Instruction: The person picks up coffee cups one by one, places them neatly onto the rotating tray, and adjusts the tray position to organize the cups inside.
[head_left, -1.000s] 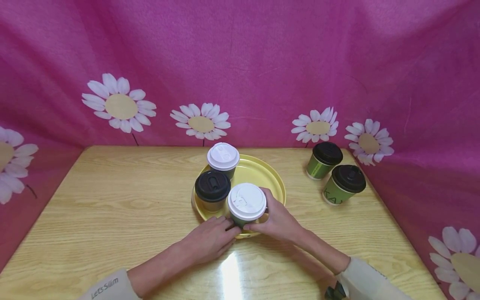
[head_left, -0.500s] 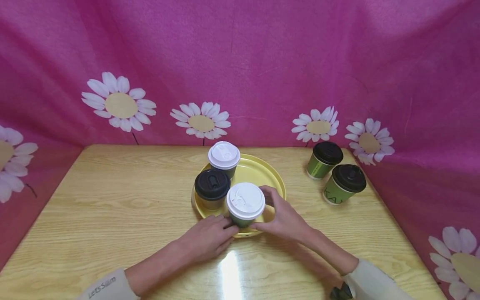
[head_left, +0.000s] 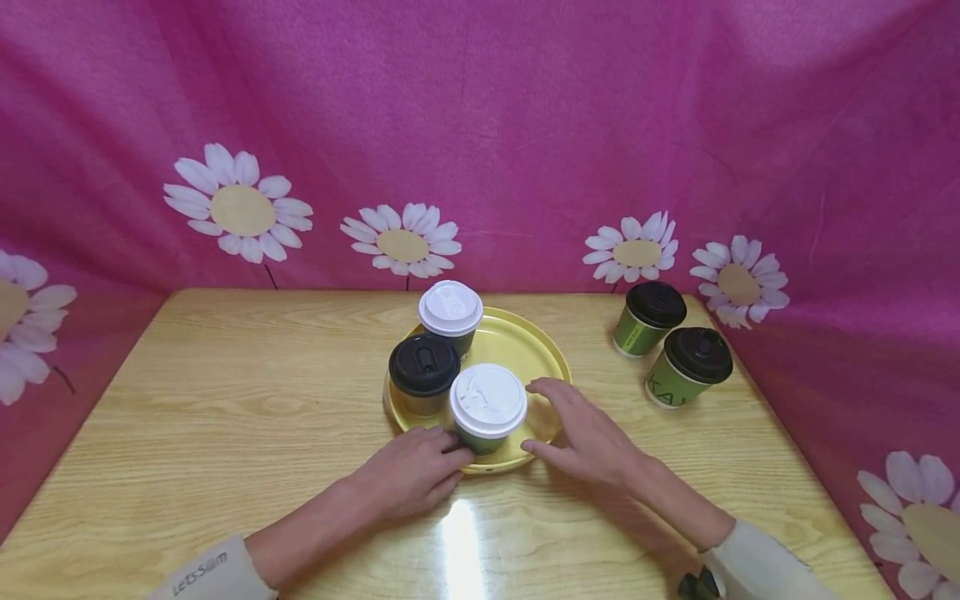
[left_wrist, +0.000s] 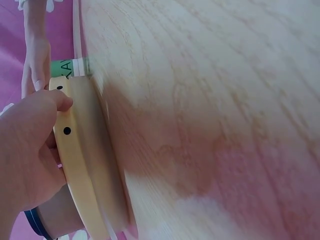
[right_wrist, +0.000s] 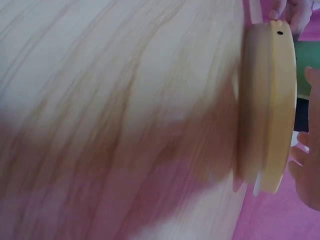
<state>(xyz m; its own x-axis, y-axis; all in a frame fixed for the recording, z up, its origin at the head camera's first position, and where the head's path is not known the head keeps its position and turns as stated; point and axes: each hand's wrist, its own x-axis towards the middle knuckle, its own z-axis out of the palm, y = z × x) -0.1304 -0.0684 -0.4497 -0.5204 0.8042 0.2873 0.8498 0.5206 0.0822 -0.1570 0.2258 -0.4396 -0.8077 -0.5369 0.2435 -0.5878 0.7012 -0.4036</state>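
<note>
A round yellow tray (head_left: 542,354) stands on the table, bearing three lidded paper coffee cups. Nearest is a green cup with a white lid (head_left: 489,402); a cup with a black lid (head_left: 424,365) stands left of it, and a dark cup with a white lid (head_left: 451,308) behind. My left hand (head_left: 415,471) pinches the tray's front rim, thumb on the outer side in the left wrist view; its other fingers are partly hidden. To the right of the green cup my right hand (head_left: 588,437) is spread, apart from the cup, with thumb and fingers over the tray's right edge.
Two green cups with black lids, one farther back (head_left: 649,319) and one nearer (head_left: 688,367), stand on the wooden table (head_left: 247,400) at the right. A pink curtain (head_left: 517,150) with daisies hangs behind and at both sides.
My right hand has let go of the green cup and drawn back right. The cups have shifted slightly: the front one left, the rear one right, as the tray turns a little under my left hand.
</note>
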